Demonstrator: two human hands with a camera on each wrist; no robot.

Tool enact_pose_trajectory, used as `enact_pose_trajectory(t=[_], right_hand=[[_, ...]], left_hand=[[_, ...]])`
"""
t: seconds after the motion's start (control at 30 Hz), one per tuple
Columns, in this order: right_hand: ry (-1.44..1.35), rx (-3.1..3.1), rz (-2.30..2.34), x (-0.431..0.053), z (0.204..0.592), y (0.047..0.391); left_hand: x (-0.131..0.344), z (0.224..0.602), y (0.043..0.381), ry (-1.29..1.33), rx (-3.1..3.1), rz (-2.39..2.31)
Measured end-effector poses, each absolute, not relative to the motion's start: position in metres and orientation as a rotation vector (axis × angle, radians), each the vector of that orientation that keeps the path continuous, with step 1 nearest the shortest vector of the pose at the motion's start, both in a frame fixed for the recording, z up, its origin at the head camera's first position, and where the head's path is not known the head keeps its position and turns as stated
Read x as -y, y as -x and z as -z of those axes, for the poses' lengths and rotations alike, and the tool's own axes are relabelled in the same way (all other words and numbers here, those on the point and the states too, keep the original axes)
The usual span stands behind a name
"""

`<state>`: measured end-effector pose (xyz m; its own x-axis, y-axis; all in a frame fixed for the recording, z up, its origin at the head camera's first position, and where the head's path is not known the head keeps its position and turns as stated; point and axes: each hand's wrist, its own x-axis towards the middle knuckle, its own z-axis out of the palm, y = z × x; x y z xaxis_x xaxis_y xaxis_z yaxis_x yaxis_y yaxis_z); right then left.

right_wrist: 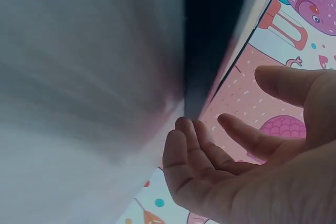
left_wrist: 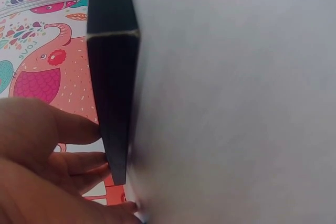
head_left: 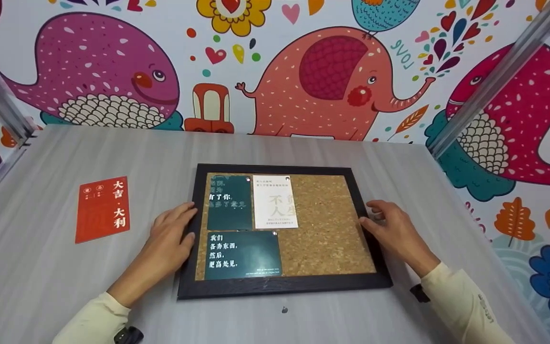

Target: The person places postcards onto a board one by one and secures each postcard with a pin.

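A black-framed cork board (head_left: 330, 229) lies on the table, with two dark green cards and a white card (head_left: 268, 220) on its left part. One green card (head_left: 229, 217) stands upright at the top left; the other green card (head_left: 251, 263) lies sideways below. Small shiny pins show at the cards' top right corners. My left hand (head_left: 172, 239) is at the frame's left side, its fingers relaxed and fingertips right at the edge (left_wrist: 113, 82). At the right side, my right hand (head_left: 394, 229) has loosely bent, spread fingers, close beside the frame (right_wrist: 210, 40).
A red card (head_left: 103, 210) with white characters lies on the table (head_left: 160, 148), left of the board. In front of the board is a small dark object (head_left: 284, 310). A wall with cartoon animals (head_left: 322, 86) rises behind the table, with metal posts (head_left: 490, 76) at both sides.
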<state>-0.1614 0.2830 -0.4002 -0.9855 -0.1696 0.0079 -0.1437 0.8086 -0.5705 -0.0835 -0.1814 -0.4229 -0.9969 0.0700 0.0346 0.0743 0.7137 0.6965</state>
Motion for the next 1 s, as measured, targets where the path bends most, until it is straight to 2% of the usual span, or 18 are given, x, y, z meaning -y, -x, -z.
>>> enact_pose_trajectory(t=[1.0], right_hand=[[0.266,-2.803,1.047,-0.297,0.414,0.151]], left_hand=[[0.184,0.422,0.083,0.126,2.902,1.205]])
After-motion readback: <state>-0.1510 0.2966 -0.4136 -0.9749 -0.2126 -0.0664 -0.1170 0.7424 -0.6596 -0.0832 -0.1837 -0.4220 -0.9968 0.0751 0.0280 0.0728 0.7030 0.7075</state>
